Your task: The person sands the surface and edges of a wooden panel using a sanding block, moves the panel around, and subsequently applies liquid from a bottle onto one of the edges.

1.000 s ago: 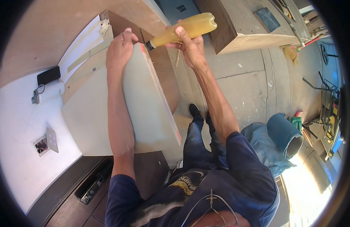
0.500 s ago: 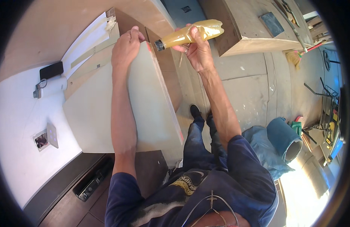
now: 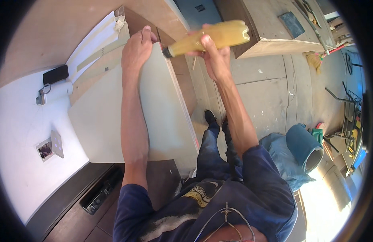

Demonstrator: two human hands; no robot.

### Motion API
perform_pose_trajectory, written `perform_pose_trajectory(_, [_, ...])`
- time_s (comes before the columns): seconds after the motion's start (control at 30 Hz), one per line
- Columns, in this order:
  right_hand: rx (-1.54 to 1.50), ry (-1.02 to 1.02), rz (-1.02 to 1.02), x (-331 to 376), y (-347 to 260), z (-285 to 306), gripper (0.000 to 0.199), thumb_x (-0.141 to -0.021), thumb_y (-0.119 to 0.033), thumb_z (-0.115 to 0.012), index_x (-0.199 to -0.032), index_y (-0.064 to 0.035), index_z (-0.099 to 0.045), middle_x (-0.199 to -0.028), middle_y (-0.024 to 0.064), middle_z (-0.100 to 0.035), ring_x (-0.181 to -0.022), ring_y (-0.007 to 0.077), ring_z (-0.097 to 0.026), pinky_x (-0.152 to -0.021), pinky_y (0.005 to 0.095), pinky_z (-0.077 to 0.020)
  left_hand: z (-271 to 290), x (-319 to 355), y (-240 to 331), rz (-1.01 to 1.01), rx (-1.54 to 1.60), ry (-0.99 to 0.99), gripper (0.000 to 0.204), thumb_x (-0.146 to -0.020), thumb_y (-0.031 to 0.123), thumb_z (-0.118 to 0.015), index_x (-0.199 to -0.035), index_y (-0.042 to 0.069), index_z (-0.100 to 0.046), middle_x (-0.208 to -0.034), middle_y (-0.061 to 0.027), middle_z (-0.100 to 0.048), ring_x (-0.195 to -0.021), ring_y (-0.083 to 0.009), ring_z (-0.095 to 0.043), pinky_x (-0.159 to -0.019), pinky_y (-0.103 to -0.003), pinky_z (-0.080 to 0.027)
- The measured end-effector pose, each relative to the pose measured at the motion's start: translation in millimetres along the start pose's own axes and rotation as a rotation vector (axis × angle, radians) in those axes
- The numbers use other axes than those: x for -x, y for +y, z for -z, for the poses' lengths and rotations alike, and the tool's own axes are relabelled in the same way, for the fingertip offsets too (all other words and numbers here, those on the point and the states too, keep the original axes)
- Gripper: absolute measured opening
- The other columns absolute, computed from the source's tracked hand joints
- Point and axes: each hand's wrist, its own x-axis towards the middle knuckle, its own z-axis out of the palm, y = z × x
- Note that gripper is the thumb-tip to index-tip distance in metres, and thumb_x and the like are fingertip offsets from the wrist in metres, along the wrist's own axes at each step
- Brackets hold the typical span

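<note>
Both hands are busy: I see my right hand wrapped around the yellow bottle, nozzle aimed left toward the board edge, just beside my left hand pressing flat there.

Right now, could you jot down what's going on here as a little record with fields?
Left hand: left hand rests on the top edge of the large pale grey flat board
Right hand: right hand has its grip shut around the yellow translucent plastic bottle
Bottle nozzle: dark tip points at the board's edge, beside the left hand
Nearby: black phone on the white tabletop
Floor: blue roll, straw broom
</note>
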Motion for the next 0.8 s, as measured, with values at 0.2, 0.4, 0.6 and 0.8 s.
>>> perform_pose_trajectory(0.2, [-0.021,0.012,0.040,-8,-7,-7,0.060,-0.097,-0.030,-0.071,-0.138,0.0028,-0.042,-0.120,0.0254,-0.066,-0.107,0.0332,-0.070,-0.080,0.0458,-0.0667,-1,2,8,0.018,0.006,0.004,0.059,-0.105,0.047,-0.031,-0.093,0.008,-0.073,-0.095,-0.0128,-0.073,-0.095,-0.0325,-0.066,-0.088,-0.042,-0.048])
perform_pose_trajectory(0.4, [0.032,-0.008,0.010,-30,-2,-5,0.059,-0.096,-0.032,-0.073,-0.135,0.0019,-0.044,-0.118,0.0238,-0.066,-0.107,0.0323,-0.070,-0.080,0.0467,-0.0668,2,3,12,0.052,-0.022,-0.005,0.059,-0.104,0.047,-0.030,-0.092,0.009,-0.073,-0.096,-0.0130,-0.073,-0.096,-0.0338,-0.066,-0.089,-0.043,-0.048])
perform_pose_trajectory(0.6, [-0.101,-0.013,-0.007,-30,-3,-3,0.057,-0.095,-0.034,-0.073,-0.134,-0.0004,-0.046,-0.118,0.0234,-0.066,-0.106,0.0313,-0.071,-0.079,0.0459,-0.0668,1,-1,6,0.018,-0.017,-0.004,0.059,-0.104,0.046,-0.030,-0.091,0.008,-0.073,-0.096,-0.0139,-0.073,-0.097,-0.0349,-0.067,-0.089,-0.044,-0.049])
perform_pose_trajectory(0.8, [-0.008,0.040,-0.035,-26,9,11,0.053,-0.097,-0.033,-0.072,-0.133,-0.0017,-0.048,-0.118,0.0224,-0.066,-0.105,0.0305,-0.071,-0.080,0.0442,-0.0666,-2,0,8,-0.001,0.006,0.006,0.058,-0.105,0.047,-0.033,-0.091,0.006,-0.072,-0.090,-0.0135,-0.071,-0.091,-0.0308,-0.066,-0.087,-0.041,-0.048])
